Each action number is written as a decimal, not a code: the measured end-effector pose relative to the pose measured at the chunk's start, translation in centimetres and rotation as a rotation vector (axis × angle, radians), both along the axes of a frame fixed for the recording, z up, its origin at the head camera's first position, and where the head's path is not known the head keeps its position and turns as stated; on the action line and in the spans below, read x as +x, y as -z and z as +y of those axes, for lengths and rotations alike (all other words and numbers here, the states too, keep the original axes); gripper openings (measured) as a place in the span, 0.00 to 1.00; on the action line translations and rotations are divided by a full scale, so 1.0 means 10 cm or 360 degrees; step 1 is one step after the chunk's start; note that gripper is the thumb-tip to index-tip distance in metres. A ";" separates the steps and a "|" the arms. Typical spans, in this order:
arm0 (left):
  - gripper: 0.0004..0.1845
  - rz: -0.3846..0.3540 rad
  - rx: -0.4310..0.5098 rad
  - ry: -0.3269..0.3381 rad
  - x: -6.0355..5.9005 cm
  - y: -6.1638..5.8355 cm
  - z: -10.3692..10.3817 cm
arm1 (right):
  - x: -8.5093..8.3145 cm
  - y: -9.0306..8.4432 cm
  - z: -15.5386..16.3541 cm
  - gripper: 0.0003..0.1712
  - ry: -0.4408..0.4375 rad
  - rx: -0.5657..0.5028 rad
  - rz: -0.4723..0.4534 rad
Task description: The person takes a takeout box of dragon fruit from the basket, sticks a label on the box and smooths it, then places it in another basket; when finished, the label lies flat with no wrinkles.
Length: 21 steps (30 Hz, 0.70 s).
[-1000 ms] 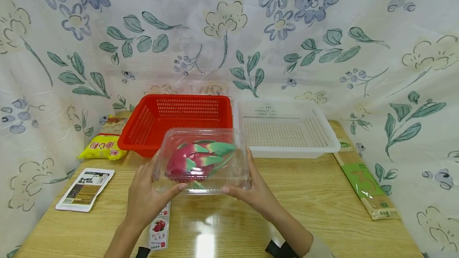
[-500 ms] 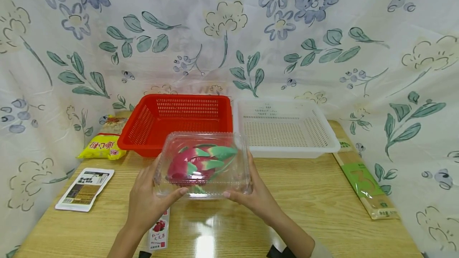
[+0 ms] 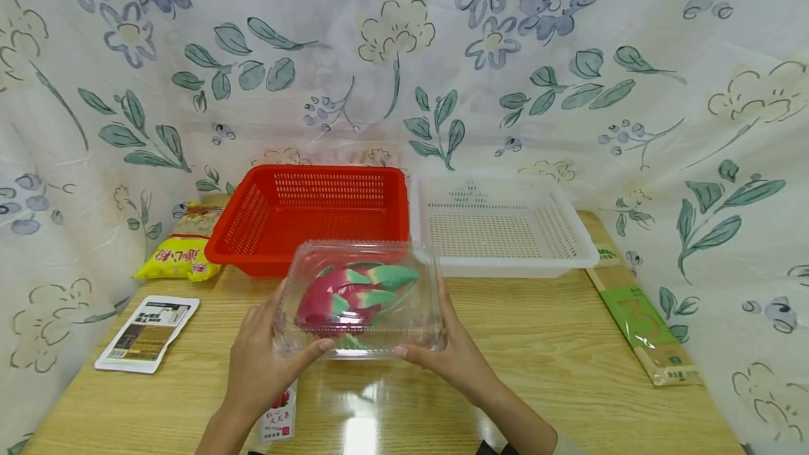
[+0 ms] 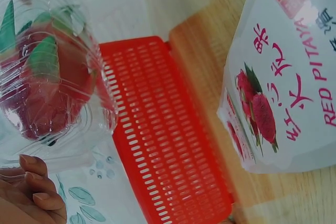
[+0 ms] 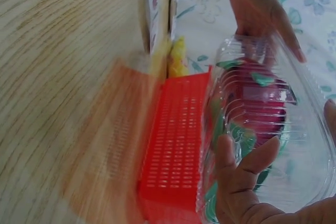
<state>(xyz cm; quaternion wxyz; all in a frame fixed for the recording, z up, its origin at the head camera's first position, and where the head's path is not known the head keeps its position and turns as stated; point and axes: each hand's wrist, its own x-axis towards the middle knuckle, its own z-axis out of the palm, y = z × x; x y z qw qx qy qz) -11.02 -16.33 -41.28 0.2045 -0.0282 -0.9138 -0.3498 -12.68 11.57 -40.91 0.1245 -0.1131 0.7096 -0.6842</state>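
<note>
A: Both hands carry 1 clear plastic clamshell box (image 3: 359, 298) with a dragon fruit (image 3: 354, 288) sealed inside. Left hand (image 3: 260, 357) cups the box's left side, thumb hooked over the near edge. Right hand (image 3: 450, 358) mirrors it on the right side, fingers curled along the wall.

B: Box position?

A: Held between the 2 hands, low over the wooden table (image 3: 556, 364); contact with the tabletop cannot be told from here. Lid looks closed. Just beyond the fingertips sits the red basket (image 3: 310, 220), with the white basket (image 3: 502, 223) beside it, off the right hand's far side.

B: Other items?

A: Under the left wrist, a strip-shaped red pitaya packet (image 3: 278, 416). Further out from the left hand, a flat white sachet (image 3: 147, 333) and a yellow snack bag (image 3: 180, 258). Well out from the right hand, a long green-labelled pack (image 3: 645, 325).

B: Step in hand?

A: My reading: mid-carry, box gripped and steady, not yet placed anywhere. If it goes into a basket, the move calls for a level lift forward over the near rim, keeping both sides squeezed lightly, since the thin plastic likely flexes and the fruit could roll.
</note>
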 end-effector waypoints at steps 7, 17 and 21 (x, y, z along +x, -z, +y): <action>0.57 0.0021 -0.0001 -0.0004 0.01 0.03 0.01 | 0.01 0.04 0.01 0.68 0.0000 -0.0014 0.0021; 0.57 0.0062 -0.0002 -0.0003 0.01 0.09 0.02 | 0.02 0.08 0.02 0.68 0.0002 -0.0010 0.0014; 0.58 0.0071 -0.0012 -0.0007 0.02 0.11 0.03 | 0.02 0.11 0.03 0.67 -0.0013 -0.0020 0.0025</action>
